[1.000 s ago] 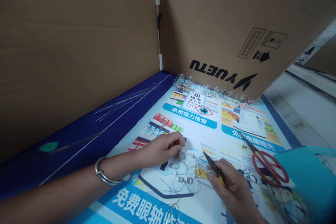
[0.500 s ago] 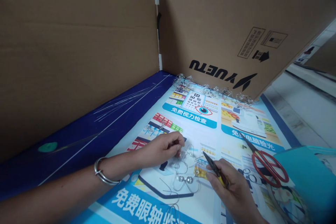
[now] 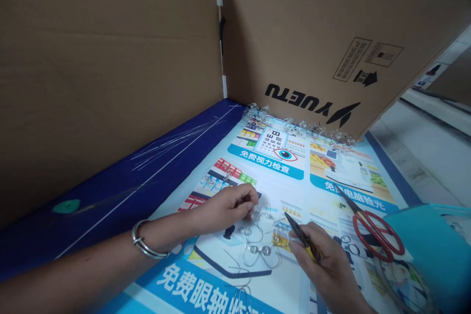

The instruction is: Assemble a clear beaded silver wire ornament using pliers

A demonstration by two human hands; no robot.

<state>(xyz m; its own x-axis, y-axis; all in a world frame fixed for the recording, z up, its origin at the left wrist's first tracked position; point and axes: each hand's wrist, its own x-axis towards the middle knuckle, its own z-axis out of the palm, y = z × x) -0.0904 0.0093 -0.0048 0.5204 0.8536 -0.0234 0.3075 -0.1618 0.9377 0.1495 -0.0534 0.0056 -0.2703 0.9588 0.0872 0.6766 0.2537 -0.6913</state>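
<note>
My left hand (image 3: 235, 206), with a silver bangle (image 3: 142, 241) on its wrist, has its fingers curled together at the upper left edge of a bent wire piece with clear beads (image 3: 260, 250). What its fingertips pinch is too small to make out. My right hand (image 3: 322, 257) is wrapped around pliers (image 3: 301, 236) with dark jaws and yellow on the handle. The pliers' tip points up and left, just right of the wire piece. Loose bent wires (image 3: 243, 294) lie below, near the front edge of the view.
Red-handled scissors (image 3: 379, 235) lie right of my right hand, beside a teal item (image 3: 423, 240). Beaded wire pieces (image 3: 301, 130) line the foot of the cardboard wall (image 3: 294, 34). Straight wires (image 3: 172, 144) and a green oval (image 3: 66, 206) lie on the dark blue strip at left.
</note>
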